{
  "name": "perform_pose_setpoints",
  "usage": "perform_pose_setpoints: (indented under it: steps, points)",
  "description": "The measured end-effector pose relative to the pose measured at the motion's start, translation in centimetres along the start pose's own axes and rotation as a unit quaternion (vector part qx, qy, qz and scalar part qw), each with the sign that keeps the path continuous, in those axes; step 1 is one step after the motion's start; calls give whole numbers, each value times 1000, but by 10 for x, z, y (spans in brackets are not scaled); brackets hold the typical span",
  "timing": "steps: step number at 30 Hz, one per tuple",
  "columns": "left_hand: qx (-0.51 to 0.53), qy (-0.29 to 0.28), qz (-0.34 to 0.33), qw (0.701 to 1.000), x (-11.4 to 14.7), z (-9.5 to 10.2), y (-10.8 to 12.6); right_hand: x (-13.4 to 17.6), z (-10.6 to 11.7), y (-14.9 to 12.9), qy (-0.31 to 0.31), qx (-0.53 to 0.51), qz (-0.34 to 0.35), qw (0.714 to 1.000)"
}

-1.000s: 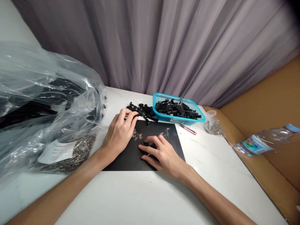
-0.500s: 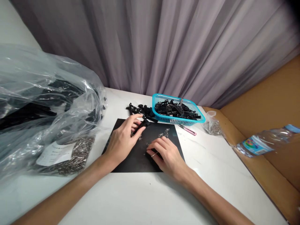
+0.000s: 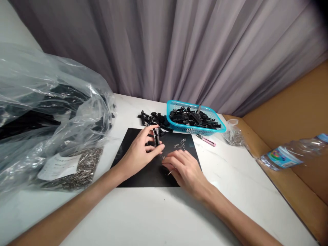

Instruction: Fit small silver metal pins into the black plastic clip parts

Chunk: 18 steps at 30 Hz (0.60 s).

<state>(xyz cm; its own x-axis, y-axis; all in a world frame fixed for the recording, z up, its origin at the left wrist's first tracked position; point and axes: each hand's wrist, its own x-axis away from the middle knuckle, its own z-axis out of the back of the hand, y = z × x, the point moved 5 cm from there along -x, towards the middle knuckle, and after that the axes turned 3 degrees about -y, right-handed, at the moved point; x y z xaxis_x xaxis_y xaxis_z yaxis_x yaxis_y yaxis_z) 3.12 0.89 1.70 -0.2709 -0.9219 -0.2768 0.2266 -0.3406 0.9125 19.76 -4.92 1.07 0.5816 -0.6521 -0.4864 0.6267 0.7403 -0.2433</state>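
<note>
Between the thumb and fingers of my left hand (image 3: 139, 148) is a small black plastic part (image 3: 156, 137), held upright with a shiny inner side showing. My right hand (image 3: 183, 167) is closed in a pinch just above the black mat (image 3: 146, 176), and a thin metal pin (image 3: 171, 171) sticks out beneath its fingers. Whether its fingertips grip something more is hidden. Small shiny metal pieces (image 3: 179, 145) lie scattered on the mat beyond my right hand. Loose black plastic parts (image 3: 153, 118) are heaped at the mat's far edge.
A blue basket (image 3: 222, 128) full of black parts stands behind the mat, with a pink-handled cutter (image 3: 208, 140) beside it. Bags of metal pieces (image 3: 88, 167) and black parts (image 3: 64, 94) fill the left. At right are a small bag (image 3: 233, 135), a plastic bottle (image 3: 284, 157) and cardboard (image 3: 289, 102).
My left hand has turned the black part from slanting to upright, bringing its shiny side into view. The right hand has shifted slightly and stays pinched over the mat.
</note>
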Motion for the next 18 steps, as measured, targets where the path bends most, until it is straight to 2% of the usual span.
perform_pose_setpoints:
  steps: [3,7,13,18]
  points:
    - [7,-37,-18,999,3,-6,-2,-1,7,14,39,-64,-68,995]
    - [11,-56,-4,998,5,-9,-5,0,9,31,50,-172,-142,974]
    - [-29,-51,-49,997,3,-8,-1,0,9,35,60,-228,-154,959]
    - [-17,-74,-31,997,5,-13,-2,0,11,37,75,-260,-199,942]
